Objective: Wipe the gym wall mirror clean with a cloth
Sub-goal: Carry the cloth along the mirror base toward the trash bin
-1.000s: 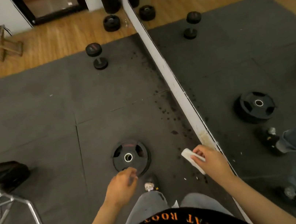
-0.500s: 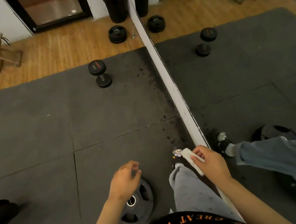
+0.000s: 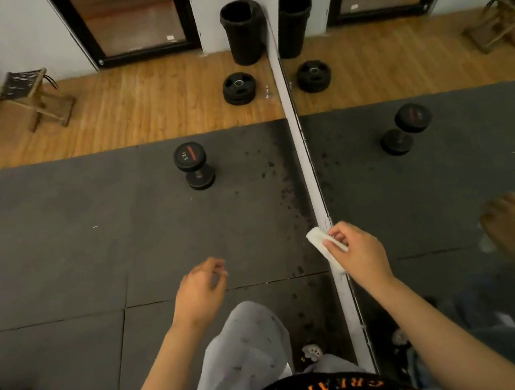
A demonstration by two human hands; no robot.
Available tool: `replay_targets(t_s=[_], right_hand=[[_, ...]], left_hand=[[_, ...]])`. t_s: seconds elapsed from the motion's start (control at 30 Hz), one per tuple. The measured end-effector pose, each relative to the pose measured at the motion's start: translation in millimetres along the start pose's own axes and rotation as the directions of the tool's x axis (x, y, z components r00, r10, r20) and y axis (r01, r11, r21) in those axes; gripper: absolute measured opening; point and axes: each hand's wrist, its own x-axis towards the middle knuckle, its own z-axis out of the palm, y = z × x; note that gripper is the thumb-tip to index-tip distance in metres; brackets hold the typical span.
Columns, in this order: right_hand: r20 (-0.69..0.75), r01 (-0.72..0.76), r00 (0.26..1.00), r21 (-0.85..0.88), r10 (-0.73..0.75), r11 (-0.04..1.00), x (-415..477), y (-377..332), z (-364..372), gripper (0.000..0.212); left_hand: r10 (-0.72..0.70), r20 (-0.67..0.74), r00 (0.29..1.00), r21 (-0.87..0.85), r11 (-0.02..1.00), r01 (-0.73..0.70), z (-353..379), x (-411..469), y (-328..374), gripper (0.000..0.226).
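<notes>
The left hand (image 3: 202,290) hung loosely curled and held nothing. The right hand (image 3: 358,251) pinched a folded white cloth (image 3: 318,244) just beside the bottom edge of the wall mirror (image 3: 423,196), seemingly not on the glass. I judged that nearly all the wiping remained.

Open mat (image 3: 58,258) ahead, dumbbell (image 3: 194,165) and weight plates (image 3: 239,88) beside mirror (image 3: 417,197)
</notes>
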Motion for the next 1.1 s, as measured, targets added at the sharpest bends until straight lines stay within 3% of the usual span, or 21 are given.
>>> replay_targets(t_s=[0.27, 0.43, 0.63, 0.73, 0.9, 1.1], right_hand=[[0.129, -0.073, 0.989, -0.025, 0.075, 0.997, 135.2, -19.9, 35.6, 0.01], [0.025, -0.176, 0.984, 0.019, 0.176, 0.984, 270.8, -84.6, 31.9, 0.01], [-0.076, -0.189, 0.977, 0.148, 0.201, 0.971, 409.4, -164.8, 15.1, 0.014], [-0.058, -0.23, 0.969, 0.158, 0.242, 0.96, 458.5, -172.5, 20.1, 0.013], [0.061, -0.297, 0.955, 0.12, 0.292, 0.947, 551.1, -161.0, 28.1, 0.012], [0.08, -0.243, 0.968, 0.046, 0.239, 0.969, 726.3, -159.5, -8.3, 0.011]], left_hand=[[-0.075, 0.137, 0.988, -0.01, 0.997, 0.077, -10.4, 150.3, -15.0, 0.022], [-0.011, 0.151, 0.988, 0.07, 0.998, 0.0, -80.7, 292.9, -18.6, 0.025], [0.014, 0.177, 0.984, 0.146, 0.989, -0.04, -144.3, 426.7, -9.3, 0.026], [-0.024, 0.185, 0.982, 0.084, 0.996, 0.009, -152.9, 476.6, 1.7, 0.037], [-0.025, 0.25, 0.968, -0.003, 1.0, 0.027, -147.9, 567.9, 25.1, 0.023], [-0.08, 0.227, 0.971, 0.059, 0.996, 0.069, -177.0, 733.9, 58.9, 0.033]])
